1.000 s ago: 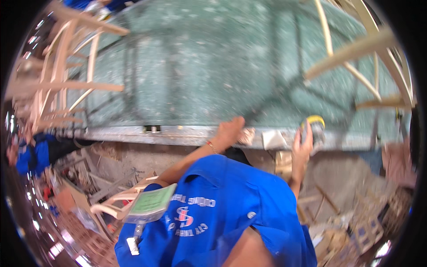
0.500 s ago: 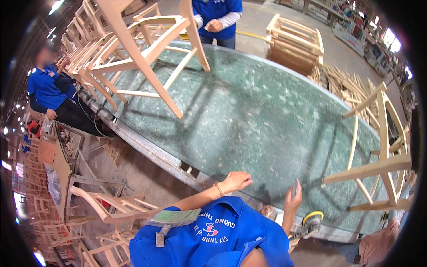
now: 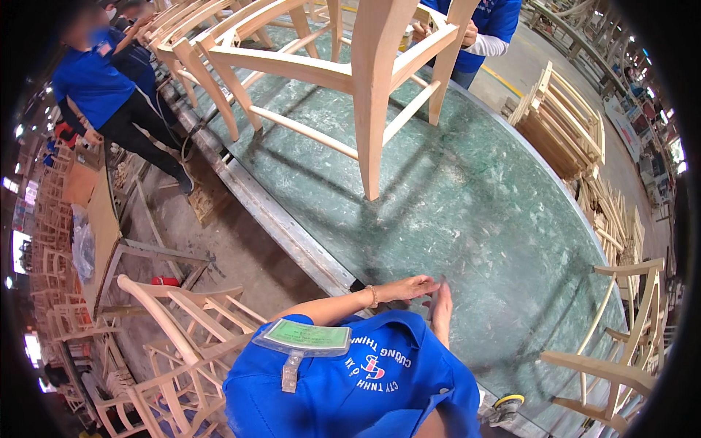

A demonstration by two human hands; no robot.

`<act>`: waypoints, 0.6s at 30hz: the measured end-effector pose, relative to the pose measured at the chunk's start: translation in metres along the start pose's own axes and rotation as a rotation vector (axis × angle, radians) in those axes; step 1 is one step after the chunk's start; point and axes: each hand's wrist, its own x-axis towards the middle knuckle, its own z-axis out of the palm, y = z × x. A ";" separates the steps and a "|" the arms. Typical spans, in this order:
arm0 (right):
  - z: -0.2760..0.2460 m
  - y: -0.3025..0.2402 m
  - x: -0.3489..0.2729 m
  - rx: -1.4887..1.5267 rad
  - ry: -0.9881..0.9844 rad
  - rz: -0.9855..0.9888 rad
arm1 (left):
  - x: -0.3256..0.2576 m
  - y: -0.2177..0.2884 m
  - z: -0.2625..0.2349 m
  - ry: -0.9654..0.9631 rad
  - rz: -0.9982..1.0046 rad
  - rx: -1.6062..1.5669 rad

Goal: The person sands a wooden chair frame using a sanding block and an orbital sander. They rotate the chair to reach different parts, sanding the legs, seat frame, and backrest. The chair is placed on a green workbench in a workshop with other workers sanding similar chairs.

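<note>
My left hand (image 3: 412,287), with a bracelet on its wrist, lies flat on the green tabletop (image 3: 496,212) near its metal edge, fingers stretched out and holding nothing. My right hand (image 3: 440,312) rests just beside it, seen edge-on with straight fingers, also empty. A yellow-padded sander (image 3: 504,406) lies at the table's edge by my right side, apart from both hands. A bare wooden chair (image 3: 365,80) stands on the table farther away. A green badge (image 3: 307,339) is clipped to my blue shirt.
A person in blue (image 3: 478,25) holds the chair from the far side. Another person in blue (image 3: 98,84) stands at the left by stacked chairs. Chair frames stand at the lower left (image 3: 175,328) and right (image 3: 621,350). Stacked wooden frames (image 3: 562,124) sit beyond the table.
My right hand has let go of the sander and come down next to my left hand. The view has swung up along the table, bringing the chair closer.
</note>
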 end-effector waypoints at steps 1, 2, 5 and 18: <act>0.011 0.014 0.010 0.013 -0.037 0.024 | -0.007 0.005 -0.004 -0.076 -0.022 -0.107; 0.019 0.023 0.016 0.024 -0.080 0.050 | -0.010 0.005 -0.013 -0.155 0.002 -0.148; 0.048 0.015 0.005 -0.332 -0.172 -0.252 | -0.010 -0.007 -0.038 -0.156 0.004 -0.132; 0.051 0.006 0.000 -0.770 -0.393 -0.317 | -0.022 -0.014 -0.049 -0.246 0.009 -0.142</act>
